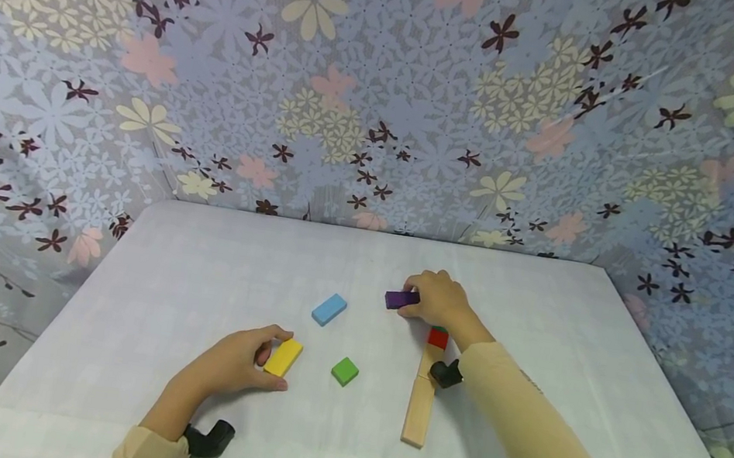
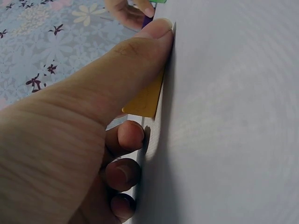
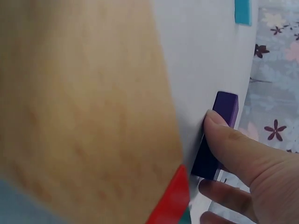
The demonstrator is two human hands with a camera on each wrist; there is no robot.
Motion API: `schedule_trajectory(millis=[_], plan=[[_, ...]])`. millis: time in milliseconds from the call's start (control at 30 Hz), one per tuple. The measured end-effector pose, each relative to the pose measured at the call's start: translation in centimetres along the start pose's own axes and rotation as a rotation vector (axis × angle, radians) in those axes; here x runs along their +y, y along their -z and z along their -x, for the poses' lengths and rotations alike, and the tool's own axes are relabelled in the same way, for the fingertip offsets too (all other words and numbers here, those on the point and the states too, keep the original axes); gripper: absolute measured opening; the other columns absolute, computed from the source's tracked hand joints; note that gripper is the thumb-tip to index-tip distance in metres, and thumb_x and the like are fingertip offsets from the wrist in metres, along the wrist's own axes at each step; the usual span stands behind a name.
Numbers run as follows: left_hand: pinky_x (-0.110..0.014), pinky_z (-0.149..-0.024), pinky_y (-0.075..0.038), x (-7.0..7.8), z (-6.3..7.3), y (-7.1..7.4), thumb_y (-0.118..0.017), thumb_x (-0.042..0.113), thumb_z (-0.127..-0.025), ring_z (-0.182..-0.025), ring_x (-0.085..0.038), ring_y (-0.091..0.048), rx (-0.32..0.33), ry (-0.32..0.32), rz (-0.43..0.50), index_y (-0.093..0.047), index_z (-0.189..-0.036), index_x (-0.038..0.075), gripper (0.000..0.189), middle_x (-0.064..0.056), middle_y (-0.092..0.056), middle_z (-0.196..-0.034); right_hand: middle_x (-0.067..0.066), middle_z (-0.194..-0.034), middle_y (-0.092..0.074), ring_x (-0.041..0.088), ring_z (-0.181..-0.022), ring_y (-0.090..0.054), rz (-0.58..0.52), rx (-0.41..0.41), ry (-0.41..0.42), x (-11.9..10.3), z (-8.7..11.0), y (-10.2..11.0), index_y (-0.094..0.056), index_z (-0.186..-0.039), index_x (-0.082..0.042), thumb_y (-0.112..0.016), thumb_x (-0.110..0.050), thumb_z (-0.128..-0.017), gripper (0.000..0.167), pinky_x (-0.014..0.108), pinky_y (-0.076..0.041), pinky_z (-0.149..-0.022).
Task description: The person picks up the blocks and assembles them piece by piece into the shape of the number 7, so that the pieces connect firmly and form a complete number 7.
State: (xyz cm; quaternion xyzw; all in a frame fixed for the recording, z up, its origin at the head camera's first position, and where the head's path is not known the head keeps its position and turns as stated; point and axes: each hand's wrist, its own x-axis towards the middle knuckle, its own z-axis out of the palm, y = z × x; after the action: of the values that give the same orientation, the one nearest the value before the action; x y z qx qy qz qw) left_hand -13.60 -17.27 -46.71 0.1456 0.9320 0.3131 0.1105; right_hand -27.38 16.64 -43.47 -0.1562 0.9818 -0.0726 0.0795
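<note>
My left hand [image 1: 239,361] pinches a yellow block [image 1: 284,358] between thumb and forefinger, low over the white table. In the left wrist view the thumb covers much of the yellow block [image 2: 145,100], and the other fingers curl below it. Farther back on the right, my right hand [image 1: 439,300] holds a dark purple block [image 1: 398,300] by its right end. The right wrist view shows the thumb lying across that purple block [image 3: 226,106]. Just in front of this hand is a red block [image 1: 438,338], with a teal edge showing behind it.
Two plain wooden blocks [image 1: 418,412] lie end to end in line with the red block, partly under the right wrist's black camera [image 1: 448,373]. Between the hands lie a light blue block [image 1: 330,309] and a small green block [image 1: 344,371]. Flowered cloth [image 1: 356,102] hangs behind the table.
</note>
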Motion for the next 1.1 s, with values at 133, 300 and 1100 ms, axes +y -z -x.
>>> schedule_trajectory(millis=[133,300,1100], plan=[[-0.024,-0.064,-0.036,0.0,0.0,0.1,-0.088,0.043,-0.071,-0.069,-0.006,-0.043,0.002,-0.005,-0.005,-0.061,-0.133,0.021,0.071,0.006,-0.048,-0.075,0.004,-0.113,-0.069,0.029,-0.105,-0.053,0.001,0.009,0.007,0.5,-0.1,0.1,-0.073,-0.113,-0.022,-0.082,-0.045,-0.079,0.043,0.050,-0.043,-0.090],[-0.024,-0.064,-0.036,0.1,-0.1,0.2,-0.088,0.042,-0.072,-0.069,-0.006,-0.043,-0.001,0.001,-0.002,-0.060,-0.134,0.022,0.071,0.006,-0.047,-0.075,0.005,-0.114,-0.069,0.029,-0.107,-0.053,-0.017,0.004,-0.019,1.2,0.0,0.4,-0.073,-0.112,-0.021,-0.083,-0.045,-0.078,0.043,0.051,-0.043,-0.092],[-0.024,-0.062,-0.036,-0.3,-0.1,-0.2,-0.088,0.045,-0.070,-0.068,-0.005,-0.042,0.009,0.001,-0.004,-0.061,-0.132,0.023,0.071,0.006,-0.047,-0.074,0.011,-0.120,-0.067,0.027,-0.106,-0.061,-0.141,-0.043,-0.095,3.0,1.1,0.2,-0.068,-0.120,-0.008,-0.075,-0.039,-0.088,0.044,0.051,-0.049,-0.093]])
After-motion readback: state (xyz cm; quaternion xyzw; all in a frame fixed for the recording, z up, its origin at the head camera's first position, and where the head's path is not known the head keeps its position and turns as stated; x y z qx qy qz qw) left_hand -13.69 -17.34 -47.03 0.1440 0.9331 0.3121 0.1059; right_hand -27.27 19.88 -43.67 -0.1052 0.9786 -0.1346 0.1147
